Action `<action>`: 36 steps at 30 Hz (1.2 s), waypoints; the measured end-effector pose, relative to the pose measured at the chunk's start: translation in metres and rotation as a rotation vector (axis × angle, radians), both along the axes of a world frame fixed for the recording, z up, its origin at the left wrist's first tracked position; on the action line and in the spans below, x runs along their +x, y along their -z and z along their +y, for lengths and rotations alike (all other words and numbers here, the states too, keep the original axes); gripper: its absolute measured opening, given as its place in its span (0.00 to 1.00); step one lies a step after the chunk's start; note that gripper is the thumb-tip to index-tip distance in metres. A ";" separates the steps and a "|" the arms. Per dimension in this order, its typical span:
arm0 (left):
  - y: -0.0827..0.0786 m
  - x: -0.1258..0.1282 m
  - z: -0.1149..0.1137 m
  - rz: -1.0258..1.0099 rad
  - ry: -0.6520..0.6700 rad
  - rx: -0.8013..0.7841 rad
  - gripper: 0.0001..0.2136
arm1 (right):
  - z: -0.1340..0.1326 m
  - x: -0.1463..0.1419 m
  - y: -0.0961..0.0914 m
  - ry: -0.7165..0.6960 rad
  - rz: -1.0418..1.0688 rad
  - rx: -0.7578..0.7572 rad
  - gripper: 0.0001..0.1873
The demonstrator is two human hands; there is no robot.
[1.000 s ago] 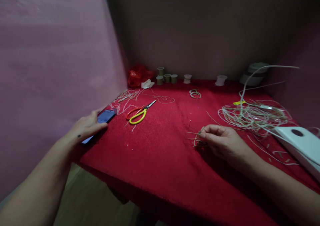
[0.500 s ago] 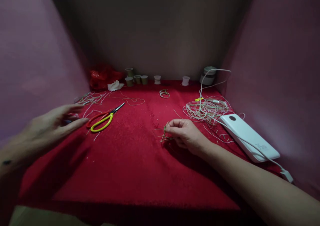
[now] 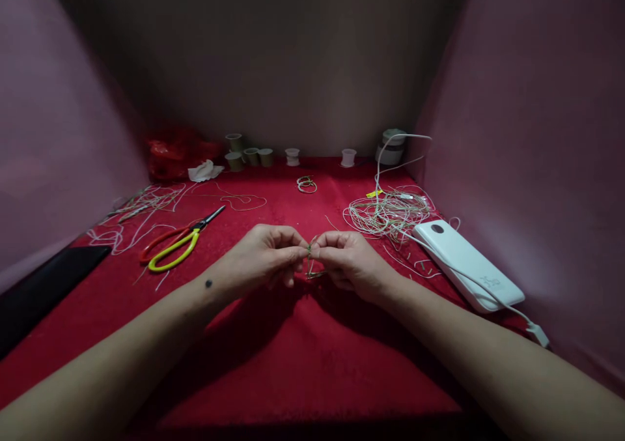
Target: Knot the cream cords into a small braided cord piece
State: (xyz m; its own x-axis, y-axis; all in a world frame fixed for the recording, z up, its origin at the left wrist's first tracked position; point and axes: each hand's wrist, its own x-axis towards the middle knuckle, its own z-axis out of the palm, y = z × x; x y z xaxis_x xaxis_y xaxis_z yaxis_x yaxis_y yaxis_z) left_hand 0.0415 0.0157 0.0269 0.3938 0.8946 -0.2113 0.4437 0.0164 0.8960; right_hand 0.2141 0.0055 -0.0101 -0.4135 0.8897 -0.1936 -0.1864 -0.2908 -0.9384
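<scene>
Between my two hands is a small piece of knotted green and tan cord [image 3: 309,252], its thin ends sticking out above and below. My left hand [image 3: 273,255] pinches it from the left with thumb and forefinger. From the right, my right hand [image 3: 349,258] pinches the same cord, fingertips almost touching those of the left. The knot itself is mostly covered by the fingers. Left of my left hand lie scissors [image 3: 188,238] with red and yellow handles, blades pointing away. Beyond the hands rest small braided cord rings [image 3: 306,185].
A coiled tangle of cords [image 3: 385,214] and a white power bank [image 3: 471,265] with a cable lie to the right. Loose threads [image 3: 146,203] and a dark flat object [image 3: 46,291] are at left. Thread spools [image 3: 291,157], a red plastic bag [image 3: 170,157] and a jar [image 3: 392,146] stand at the back.
My left hand has moved from beside the scissors to the middle and closed on the cord. My right hand keeps its pinch. The view has shifted slightly, showing the dark flat object at left.
</scene>
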 end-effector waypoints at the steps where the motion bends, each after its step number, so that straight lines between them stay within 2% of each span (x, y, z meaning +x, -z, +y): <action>1: 0.003 -0.001 0.001 -0.016 -0.004 0.010 0.08 | 0.001 0.000 0.000 0.005 -0.005 -0.008 0.08; 5: 0.015 -0.004 0.002 -0.059 -0.004 -0.013 0.09 | 0.002 -0.002 0.002 0.010 -0.046 -0.015 0.08; 10: 0.023 -0.010 0.002 -0.172 -0.014 -0.194 0.10 | 0.002 -0.004 0.002 0.026 -0.097 -0.021 0.08; 20: 0.032 -0.023 0.009 -0.410 0.085 -0.516 0.07 | 0.001 -0.006 0.002 0.015 -0.109 -0.052 0.05; 27: 0.033 -0.024 0.011 -0.409 0.101 -0.571 0.07 | 0.001 -0.005 0.003 0.007 -0.119 -0.044 0.05; 36: 0.033 -0.023 0.009 -0.386 0.056 -0.572 0.05 | 0.000 -0.007 0.004 0.002 -0.123 -0.016 0.06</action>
State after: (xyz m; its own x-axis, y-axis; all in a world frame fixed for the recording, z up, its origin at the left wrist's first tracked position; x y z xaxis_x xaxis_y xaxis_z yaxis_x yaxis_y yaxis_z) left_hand 0.0189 0.0248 -0.0056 0.5782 0.6600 -0.4796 0.1092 0.5200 0.8472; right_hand 0.2074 0.0058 -0.0139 -0.3836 0.8871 -0.2567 -0.0707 -0.3053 -0.9496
